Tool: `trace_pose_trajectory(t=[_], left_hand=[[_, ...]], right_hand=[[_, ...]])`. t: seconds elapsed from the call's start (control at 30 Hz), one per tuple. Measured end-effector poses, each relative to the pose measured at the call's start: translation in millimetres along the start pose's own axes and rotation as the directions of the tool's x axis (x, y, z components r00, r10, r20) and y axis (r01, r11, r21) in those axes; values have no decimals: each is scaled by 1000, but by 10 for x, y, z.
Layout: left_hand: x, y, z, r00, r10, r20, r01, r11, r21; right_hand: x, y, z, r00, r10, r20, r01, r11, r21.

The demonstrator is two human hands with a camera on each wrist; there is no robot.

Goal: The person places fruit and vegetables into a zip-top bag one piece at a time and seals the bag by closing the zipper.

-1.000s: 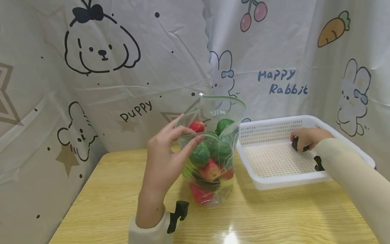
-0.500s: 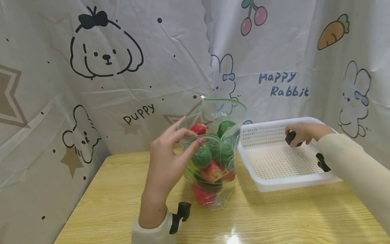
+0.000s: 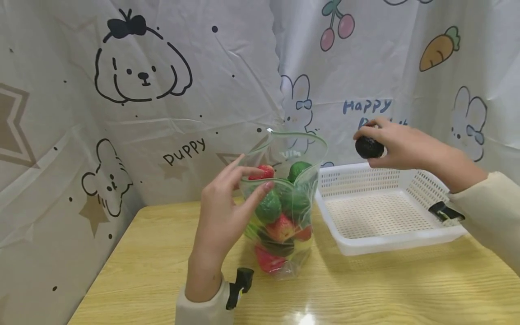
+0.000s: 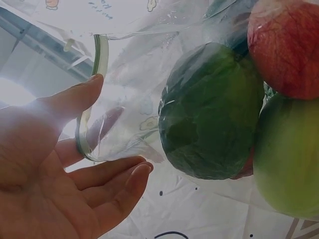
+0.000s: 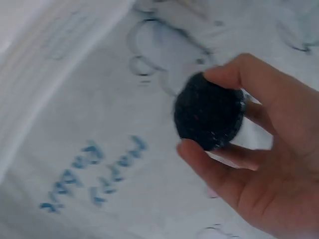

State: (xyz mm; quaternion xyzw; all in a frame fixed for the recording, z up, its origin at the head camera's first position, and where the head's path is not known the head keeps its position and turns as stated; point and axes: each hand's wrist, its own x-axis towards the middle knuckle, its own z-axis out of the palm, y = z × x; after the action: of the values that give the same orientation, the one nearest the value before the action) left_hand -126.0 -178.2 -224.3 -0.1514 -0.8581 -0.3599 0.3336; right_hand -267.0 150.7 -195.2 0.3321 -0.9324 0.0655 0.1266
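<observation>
In the head view a clear zip bag (image 3: 302, 133) with a green seal stands upright on the table, its mouth spread. Red and green fruit shows through its wall, among it a red fruit (image 3: 281, 228) and a dark green one (image 3: 268, 207). My left hand (image 3: 219, 214) pinches the near side of the bag's rim between thumb and fingers. Above the back of the white basket (image 3: 390, 247), my right hand (image 3: 410, 143) grips a black, bumpy avocado (image 3: 369, 148). The right wrist view shows the avocado (image 5: 209, 112) held between thumb and fingertips.
The basket has slotted walls and a mesh floor, and stands right of the bag on the wood-grain table (image 3: 138, 266). A printed curtain (image 3: 227, 81) hangs close behind and at the sides. Black wrist-worn pieces (image 3: 446, 212) sit at both sleeves.
My right hand has lifted the avocado up out of the basket and moved it left towards the bag. The left hand keeps its pinch on the bag's rim.
</observation>
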Motion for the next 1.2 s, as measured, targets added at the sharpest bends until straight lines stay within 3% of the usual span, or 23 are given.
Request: trace_pose_trajectory(t=[0.07, 0.17, 0.27, 0.5, 0.77, 1.2], left_hand=[[1, 8, 4, 1000, -3, 6, 3, 1000, -3], [-1, 17, 5, 1000, -13, 14, 13, 1000, -2], [-8, 18, -5, 999, -34, 31, 34, 999, 8], [-30, 11, -19, 996, -58, 64, 56, 998, 28], [-30, 18, -26, 997, -39, 74, 38, 999, 8], [-26, -3, -36, 993, -45, 113, 44, 999, 11]], right_hand=[[15, -188, -155, 989, -25, -144, 31, 999, 41], [71, -480, -291, 940, -71, -334, 120, 985, 127], [139, -769, -337, 904, -119, -411, 214, 958, 193], [258, -1200, -268, 894, -220, -390, 334, 907, 255], [331, -1304, -153, 903, -181, -391, 286, 931, 229], [229, -1414, -144, 865, -184, -467, 289, 943, 164]])
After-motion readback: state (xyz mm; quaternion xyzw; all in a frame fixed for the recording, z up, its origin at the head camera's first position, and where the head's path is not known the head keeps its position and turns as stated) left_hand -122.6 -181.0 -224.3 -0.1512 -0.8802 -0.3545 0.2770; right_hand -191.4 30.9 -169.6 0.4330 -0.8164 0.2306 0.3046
